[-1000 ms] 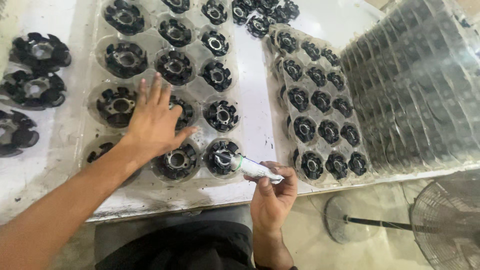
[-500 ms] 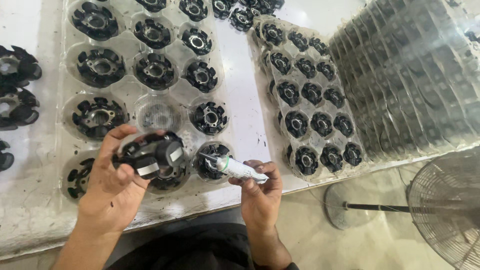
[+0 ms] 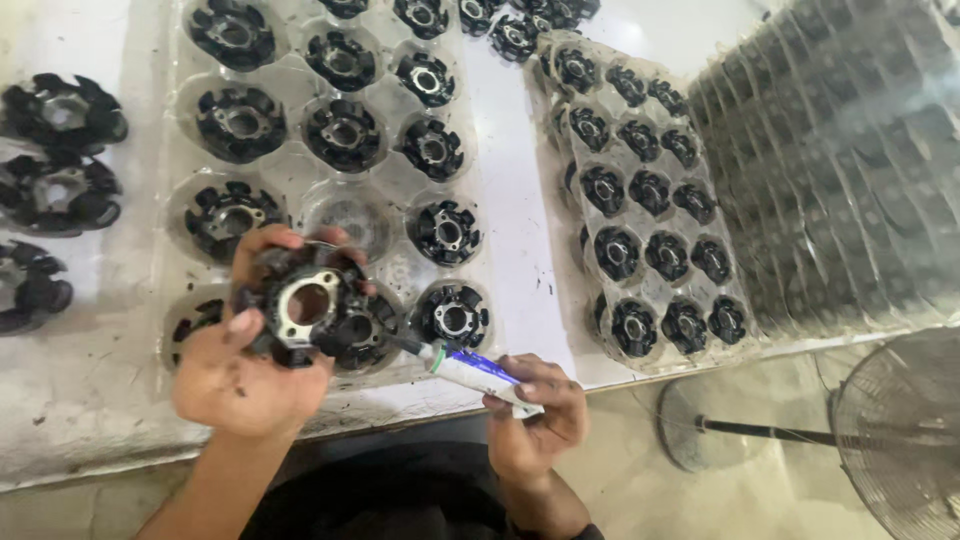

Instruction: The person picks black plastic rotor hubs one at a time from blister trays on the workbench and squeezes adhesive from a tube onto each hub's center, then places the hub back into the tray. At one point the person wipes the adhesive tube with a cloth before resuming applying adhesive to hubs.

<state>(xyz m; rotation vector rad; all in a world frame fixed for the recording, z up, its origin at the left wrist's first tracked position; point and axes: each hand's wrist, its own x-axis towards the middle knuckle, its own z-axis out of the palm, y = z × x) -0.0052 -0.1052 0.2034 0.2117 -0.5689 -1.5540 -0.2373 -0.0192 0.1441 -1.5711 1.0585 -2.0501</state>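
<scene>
My left hand has turned the black round metal stator, its grip clenched around it, above the desk's near edge; my right hand still grasps the white tube.

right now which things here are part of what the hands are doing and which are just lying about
In use:
- black round part held in the left hand
- white tube in the right hand, nozzle pointed at the part
- clear tray with one empty pocket

Lying about:
- second tray
- tray stack
- loose parts
- fan
</scene>
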